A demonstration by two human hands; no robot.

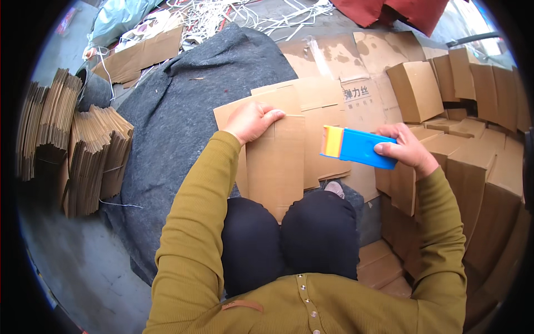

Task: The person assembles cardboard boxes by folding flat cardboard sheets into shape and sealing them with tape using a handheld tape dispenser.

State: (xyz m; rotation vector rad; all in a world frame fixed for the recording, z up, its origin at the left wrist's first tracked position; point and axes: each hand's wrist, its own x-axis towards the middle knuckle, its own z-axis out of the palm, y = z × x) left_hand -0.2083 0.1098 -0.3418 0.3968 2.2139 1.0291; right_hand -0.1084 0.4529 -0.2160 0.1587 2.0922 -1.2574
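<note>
floor: grey concrete (83, 267) | cover: dark felt mat (178, 106) | light: daylight

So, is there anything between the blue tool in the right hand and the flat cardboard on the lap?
Nothing visible: the blue tool in the right hand hovers just over the flat cardboard.

The flat carton blank (276, 161) under the left hand (251, 121) is plain brown corrugated cardboard, matt and dry-looking, with creased fold lines. The tool (356, 146) in the right hand (408, 149) is smooth blue plastic with a slight sheen and a yellow and orange end. The grey mat (178, 117) beneath is coarse felt-like cloth, dull and fuzzy. The bundled blanks (83, 150) at left show ribbed corrugated edges. The folded boxes (473, 167) at right are the same matt cardboard. The sleeves (192, 234) are soft olive knit; the strapping scraps (222, 16) look like white plastic.
</note>
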